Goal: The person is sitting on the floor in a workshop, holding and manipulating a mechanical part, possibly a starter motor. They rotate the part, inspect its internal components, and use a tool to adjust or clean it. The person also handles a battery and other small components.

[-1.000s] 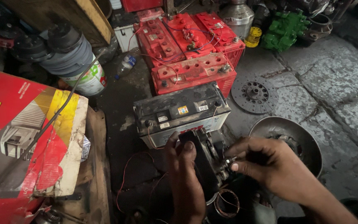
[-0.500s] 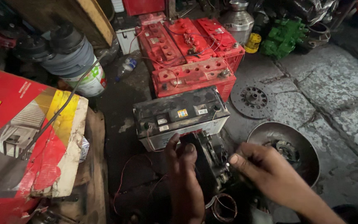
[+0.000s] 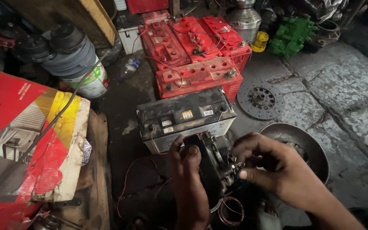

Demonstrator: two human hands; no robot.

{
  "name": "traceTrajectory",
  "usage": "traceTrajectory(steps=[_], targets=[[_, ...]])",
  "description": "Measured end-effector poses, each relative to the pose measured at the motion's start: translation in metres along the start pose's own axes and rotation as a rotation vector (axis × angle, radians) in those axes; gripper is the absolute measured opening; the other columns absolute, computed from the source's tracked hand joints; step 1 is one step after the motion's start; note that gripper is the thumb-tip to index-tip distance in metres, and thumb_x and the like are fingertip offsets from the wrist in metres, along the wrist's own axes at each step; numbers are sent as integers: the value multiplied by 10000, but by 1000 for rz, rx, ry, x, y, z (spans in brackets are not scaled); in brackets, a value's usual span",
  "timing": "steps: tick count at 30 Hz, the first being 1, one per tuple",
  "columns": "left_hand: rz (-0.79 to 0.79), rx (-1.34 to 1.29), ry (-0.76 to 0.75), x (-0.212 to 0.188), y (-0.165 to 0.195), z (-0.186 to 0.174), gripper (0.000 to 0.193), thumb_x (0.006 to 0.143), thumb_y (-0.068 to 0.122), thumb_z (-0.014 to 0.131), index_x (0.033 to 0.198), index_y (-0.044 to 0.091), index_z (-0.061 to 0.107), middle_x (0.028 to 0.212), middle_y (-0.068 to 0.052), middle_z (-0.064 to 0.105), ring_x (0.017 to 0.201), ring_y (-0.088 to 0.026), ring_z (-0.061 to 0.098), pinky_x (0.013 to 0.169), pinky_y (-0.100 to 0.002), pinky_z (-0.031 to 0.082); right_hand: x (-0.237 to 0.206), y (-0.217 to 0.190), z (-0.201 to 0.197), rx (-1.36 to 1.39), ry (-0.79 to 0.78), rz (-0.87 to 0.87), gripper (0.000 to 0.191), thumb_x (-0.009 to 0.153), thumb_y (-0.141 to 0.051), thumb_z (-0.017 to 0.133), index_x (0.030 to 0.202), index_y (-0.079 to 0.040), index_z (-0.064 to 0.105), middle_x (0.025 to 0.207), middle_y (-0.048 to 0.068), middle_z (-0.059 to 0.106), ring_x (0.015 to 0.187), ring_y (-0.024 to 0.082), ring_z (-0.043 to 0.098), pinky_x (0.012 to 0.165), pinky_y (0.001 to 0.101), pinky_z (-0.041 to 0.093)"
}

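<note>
centrally, low on the dark workshop floor (image 3: 128, 110), a person is crouching over a small dark motor part (image 3: 218, 164) and is working it with both bare hands. the left hand (image 3: 188, 179) is wrapping around the part's black left side, thumb and fingers closing on it. the right hand (image 3: 269, 164) is pinching a small fitting on the part's right end, fingertips (image 3: 242, 173) pressing together on it; what exactly that fitting is cannot be told. the two hands are sitting close, with the part between them. a coil of copper wire (image 3: 231, 211) is lying just below the part, and thin red wires (image 3: 126, 183) are trailing over the floor to its left. touching the far side of the part, a grimy black-topped battery (image 3: 184, 115) is standing upright. beyond it, red batteries (image 3: 192, 47) are stacking toward the far edge of the floor. a clutch disc (image 3: 260, 99) is lying flat on the paving to the right of them, and a dark metal bowl (image 3: 307, 142) is resting just beyond the right hand. at the left edge a torn red and yellow carton (image 3: 26, 136) is leaning, with a pail (image 3: 88, 79) and a plastic bottle (image 3: 129, 66) behind it. green castings (image 3: 292, 34) are sitting at the far right corner.
</note>
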State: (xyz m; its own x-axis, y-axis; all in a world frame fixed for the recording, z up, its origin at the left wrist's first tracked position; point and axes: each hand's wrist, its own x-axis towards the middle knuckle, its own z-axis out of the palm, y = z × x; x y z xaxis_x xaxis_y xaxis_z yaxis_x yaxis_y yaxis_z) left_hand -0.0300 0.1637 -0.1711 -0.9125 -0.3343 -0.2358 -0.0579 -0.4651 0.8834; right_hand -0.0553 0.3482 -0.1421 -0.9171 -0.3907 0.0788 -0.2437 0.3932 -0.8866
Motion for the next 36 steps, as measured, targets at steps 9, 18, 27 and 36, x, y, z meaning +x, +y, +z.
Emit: traceTrajectory(steps=[9, 18, 27, 36], targets=[[-9, 35, -25, -3, -4, 0, 723, 886, 427, 495, 1508, 77, 386, 1254, -171, 548, 1182, -265, 558, 1039, -429, 437, 1, -2, 1, -64, -31, -34, 237, 749, -84, 832, 971, -52, 757, 1038, 34, 724, 1022, 176, 682, 873, 306, 541], [14, 123, -17, -3, -8, 0, 713, 915, 484, 438, 1483, 59, 367, 1342, -151, 479, 1247, -267, 555, 1033, -449, 470, 2, 0, -1, -32, -25, 76, 236, 721, -65, 840, 947, -57, 772, 1004, 26, 723, 950, 141, 738, 816, 289, 564], [42, 46, -28, -4, -14, 2, 717, 893, 459, 496, 1465, 38, 399, 1283, -186, 548, 1194, -287, 581, 1009, -454, 471, 1, 6, -2, -33, -42, 73, 235, 724, -69, 834, 949, -56, 768, 1003, 28, 734, 958, 154, 746, 846, 298, 559], [37, 146, -11, -4, -13, 3, 714, 921, 480, 425, 1483, 43, 369, 1347, -190, 491, 1237, -292, 559, 1018, -460, 466, 1, 5, -4, -90, -16, 52, 236, 704, -85, 841, 931, -62, 779, 993, 25, 742, 967, 170, 703, 842, 303, 556]])
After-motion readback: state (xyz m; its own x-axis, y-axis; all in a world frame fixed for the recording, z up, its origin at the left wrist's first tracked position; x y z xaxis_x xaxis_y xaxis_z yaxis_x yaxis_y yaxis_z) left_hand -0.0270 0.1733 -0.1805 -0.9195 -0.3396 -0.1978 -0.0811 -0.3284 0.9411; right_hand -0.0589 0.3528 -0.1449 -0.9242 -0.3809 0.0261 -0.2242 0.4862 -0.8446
